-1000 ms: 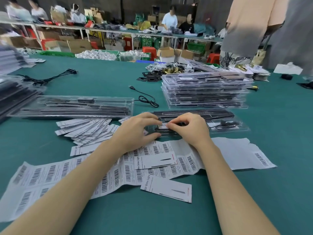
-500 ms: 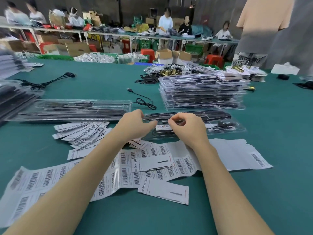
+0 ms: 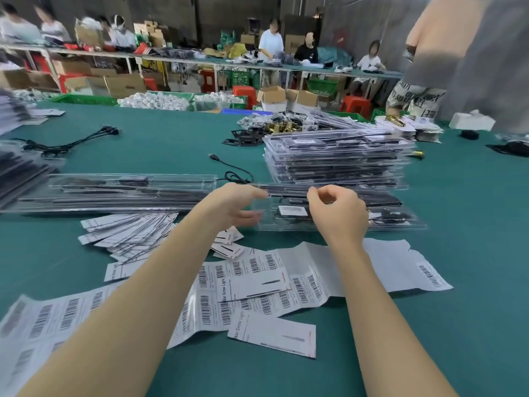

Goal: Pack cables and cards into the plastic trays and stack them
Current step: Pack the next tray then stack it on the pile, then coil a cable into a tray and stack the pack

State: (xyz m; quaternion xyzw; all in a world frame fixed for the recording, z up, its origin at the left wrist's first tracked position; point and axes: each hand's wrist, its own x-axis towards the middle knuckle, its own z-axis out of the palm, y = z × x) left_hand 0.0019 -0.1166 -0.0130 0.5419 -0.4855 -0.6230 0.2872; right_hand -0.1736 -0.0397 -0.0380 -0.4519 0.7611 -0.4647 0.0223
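A clear plastic tray lies in front of me, holding black bars, a coiled cable and a white barcode label. My left hand is at the tray's left end, its fingers spread and touching the far rim, the thumb near the front rim. My right hand hovers over the tray's middle with curled fingers, its fingertips pinching at the far edge. Behind the tray stands a stack of packed trays. White cards lie fanned out to the left.
Sheets of barcode labels and a loose card cover the green table near me. A long clear tray lies at the left, a black USB cable behind it. A person stands at the far right.
Both hands have lifted off the barcode label on the tray. The left hand has moved to the tray's left end and the right hand to its far edge.
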